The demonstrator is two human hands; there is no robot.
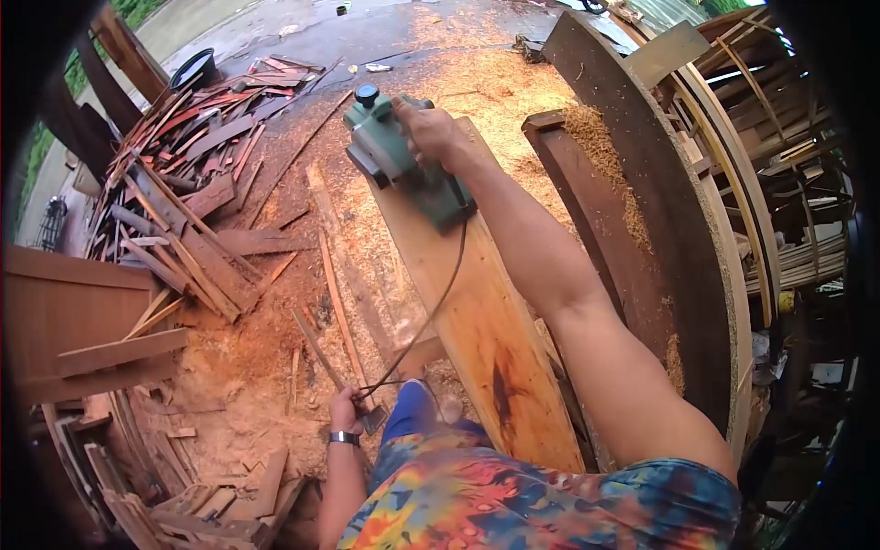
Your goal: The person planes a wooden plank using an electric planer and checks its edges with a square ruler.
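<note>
My right hand [429, 136] is wrapped round the handle of a green electric planer [390, 151] with a dark front knob. The planer rests on the upper part of a long, light wooden board [490, 321], which has a dark knot near its lower end. From the planer's rear, a black power cord [449, 284] curves down over the board to my left hand. My left hand [346, 410], low beside my leg, is closed on this cord; its fingers are partly hidden. Close by lie a thin wooden strip [316, 348] and a small dark piece [374, 420].
Wood shavings [477, 78] cover much of the ground. Scrap wood [206, 151] is heaped at the left, near a black tub [194, 69]. Wide dark planks [651, 183] stand along the right, with shavings on them. A brown panel [78, 312] is at the left edge.
</note>
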